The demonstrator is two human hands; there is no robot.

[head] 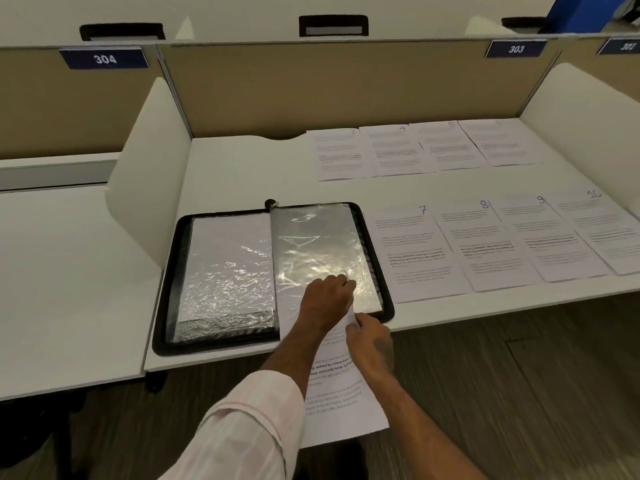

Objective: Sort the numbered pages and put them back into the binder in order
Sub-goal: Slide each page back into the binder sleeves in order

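The right hand (370,341) pinches the right edge of a printed page (339,403) between thumb and fingers, its forearm coming in from the near right. The page's long axis runs near to far. Its far end reaches the near edge of the right clear pocket (311,244), and its near end hangs past the desk (242,168) edge.

The left hand (327,301), arm in a pale shirt cuff (249,420), reaches from the near left, knuckles up, fingers curled down onto that pocket above the page. It is not clear whether they grip the plastic or only press it.

The black zip binder (162,306) lies open flat at the near edge of the desk. Its left clear pocket (228,265) holds a white sheet.

To its right lie page 7 (419,251), page 8 (485,244), page 9 (550,237) and page 10 (602,226). In a far row are page 3 (341,154), page 4 (394,150), page 5 (446,143) and one more sheet (498,140) whose number is unreadable.
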